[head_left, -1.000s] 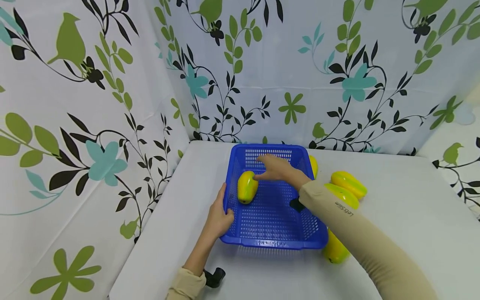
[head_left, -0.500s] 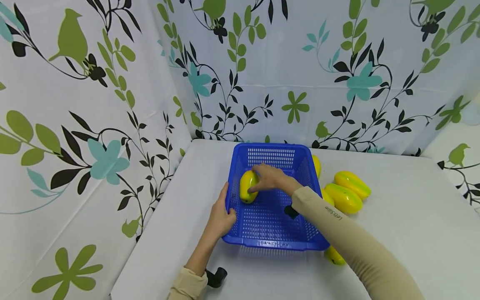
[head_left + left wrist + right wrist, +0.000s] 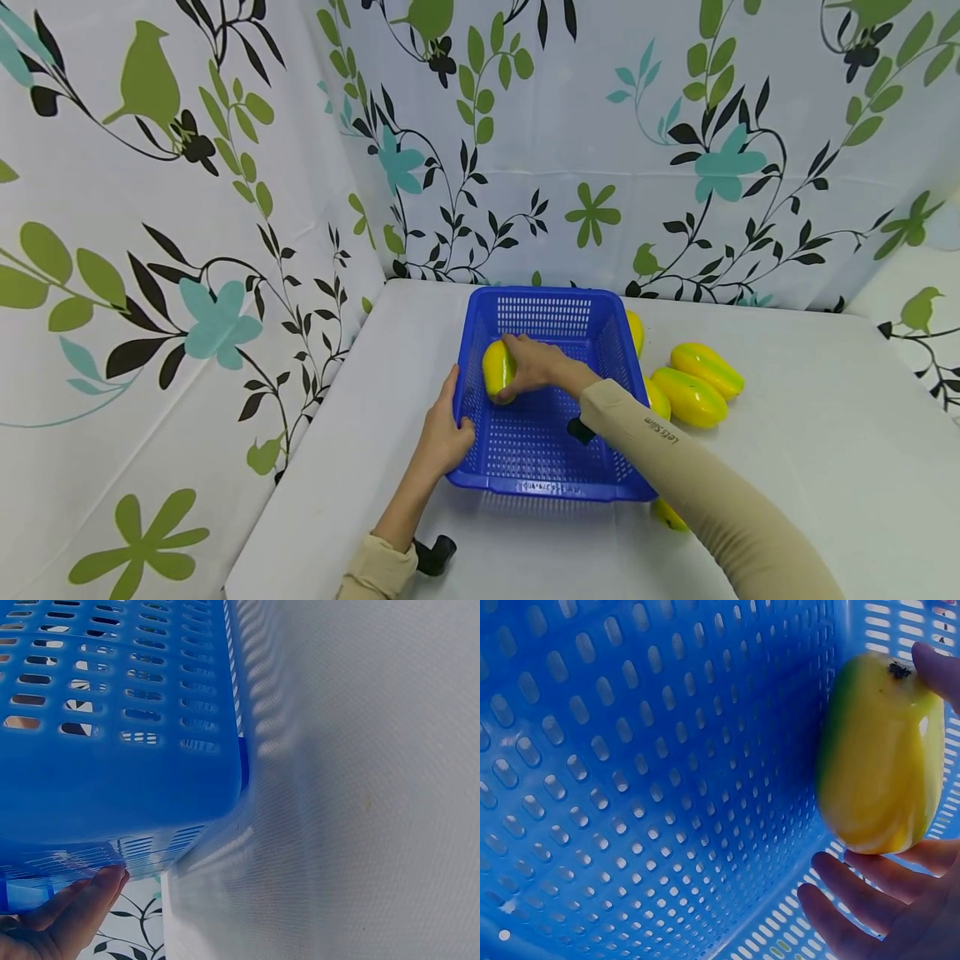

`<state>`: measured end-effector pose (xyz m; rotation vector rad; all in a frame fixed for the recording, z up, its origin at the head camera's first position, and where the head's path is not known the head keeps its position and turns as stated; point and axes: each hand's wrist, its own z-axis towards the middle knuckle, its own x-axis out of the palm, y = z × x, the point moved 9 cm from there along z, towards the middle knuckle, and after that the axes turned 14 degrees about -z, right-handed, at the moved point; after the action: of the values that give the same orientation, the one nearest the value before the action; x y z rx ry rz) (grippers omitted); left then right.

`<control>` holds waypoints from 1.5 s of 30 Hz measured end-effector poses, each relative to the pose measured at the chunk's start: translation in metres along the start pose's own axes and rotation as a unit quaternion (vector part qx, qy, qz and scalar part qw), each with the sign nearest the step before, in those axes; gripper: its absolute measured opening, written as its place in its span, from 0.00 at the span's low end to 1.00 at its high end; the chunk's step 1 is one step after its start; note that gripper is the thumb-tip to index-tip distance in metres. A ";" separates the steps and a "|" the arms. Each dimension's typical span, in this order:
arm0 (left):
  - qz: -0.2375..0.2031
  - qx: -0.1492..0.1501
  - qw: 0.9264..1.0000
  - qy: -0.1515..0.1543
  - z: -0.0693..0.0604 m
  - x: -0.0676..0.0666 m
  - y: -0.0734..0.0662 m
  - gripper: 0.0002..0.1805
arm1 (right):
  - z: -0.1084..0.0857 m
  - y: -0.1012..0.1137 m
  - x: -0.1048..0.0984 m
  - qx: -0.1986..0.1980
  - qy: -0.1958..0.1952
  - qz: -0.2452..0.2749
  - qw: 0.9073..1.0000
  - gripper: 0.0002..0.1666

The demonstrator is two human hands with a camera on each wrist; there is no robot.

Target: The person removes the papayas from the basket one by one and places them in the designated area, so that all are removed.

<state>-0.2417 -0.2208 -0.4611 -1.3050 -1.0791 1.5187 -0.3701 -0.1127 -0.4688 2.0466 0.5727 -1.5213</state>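
A glossy yellow-green papaya (image 3: 495,371) lies inside the blue perforated plastic basket (image 3: 551,490), near its left wall. My right hand (image 3: 536,367) reaches into the basket and holds this papaya, thumb at the stem end and fingers at the other end, as the right wrist view shows on the papaya (image 3: 881,761). My left hand (image 3: 444,435) grips the basket's left rim, the thumb towards the front and the fingers along the outer side. In the left wrist view only some fingers (image 3: 86,911) show against the basket wall.
Right of the basket several more papayas (image 3: 688,397) lie on the white table (image 3: 810,433), some partly hidden by the basket and right sleeve. A patterned curtain (image 3: 592,167) stands behind the table and along its left.
My right hand has come down and left from above the papaya and has taken hold of it. The papaya has barely moved. My left hand stays on the basket rim.
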 end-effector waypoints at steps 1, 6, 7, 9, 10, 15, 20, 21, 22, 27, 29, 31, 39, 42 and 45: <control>-0.001 0.002 1.000 0.000 0.000 0.000 0.000 0.45 | 0.000 0.000 0.000 0.000 -0.001 -0.003 1.000 0.66; 0.001 0.003 1.000 -0.004 0.000 0.000 -0.002 0.45 | -0.002 -0.001 -0.005 0.000 -0.010 -0.013 1.000 0.64; 0.002 0.003 1.000 -0.005 0.000 -0.001 -0.003 0.45 | -0.002 -0.002 -0.005 0.000 -0.011 -0.015 1.000 0.64; 0.003 0.002 1.000 -0.008 0.000 -0.002 -0.003 0.45 | -0.004 -0.002 -0.008 0.001 -0.015 -0.018 1.000 0.64; 0.004 0.003 1.000 -0.009 0.000 -0.003 -0.003 0.44 | -0.005 -0.003 -0.009 0.002 -0.016 -0.019 1.000 0.64; -0.002 0.009 1.000 -0.008 0.000 -0.003 -0.003 0.45 | -0.013 -0.008 -0.016 0.009 -0.025 -0.027 0.999 0.65; -0.005 0.011 1.000 -0.006 -0.001 0.000 -0.002 0.45 | -0.025 -0.016 -0.021 0.013 -0.036 -0.032 0.999 0.65; -0.006 0.010 1.000 -0.006 -0.002 0.000 -0.002 0.46 | -0.027 -0.017 -0.022 0.010 -0.039 -0.033 0.999 0.65; -0.004 0.012 1.000 -0.007 -0.002 0.000 -0.002 0.46 | -0.030 -0.017 -0.024 0.008 -0.043 -0.033 0.999 0.65; -0.001 0.011 1.000 -0.012 -0.001 -0.002 0.000 0.46 | -0.043 -0.014 -0.037 -0.011 -0.060 -0.028 0.998 0.66; -0.001 0.012 1.000 -0.014 0.000 -0.002 0.001 0.46 | -0.049 -0.012 -0.043 -0.016 -0.067 -0.028 0.997 0.65; -0.002 0.013 1.000 -0.014 0.000 -0.001 0.000 0.46 | -0.054 -0.012 -0.049 -0.018 -0.073 -0.032 0.997 0.65; -0.001 0.026 1.000 -0.015 0.003 0.000 -0.002 0.46 | -0.079 -0.018 -0.076 -0.024 -0.112 -0.050 0.992 0.69; -0.001 0.027 1.000 -0.014 0.003 -0.001 -0.002 0.46 | -0.093 -0.027 -0.087 -0.020 -0.129 -0.045 0.990 0.69; 0.001 0.025 1.000 -0.010 0.002 0.000 -0.001 0.46 | -0.109 -0.039 -0.094 -0.013 -0.143 -0.045 0.989 0.70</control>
<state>-0.2437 -0.2208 -0.4601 -1.2579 -1.0460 1.5535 -0.3393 -0.0160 -0.3592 1.7616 0.5735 -1.8101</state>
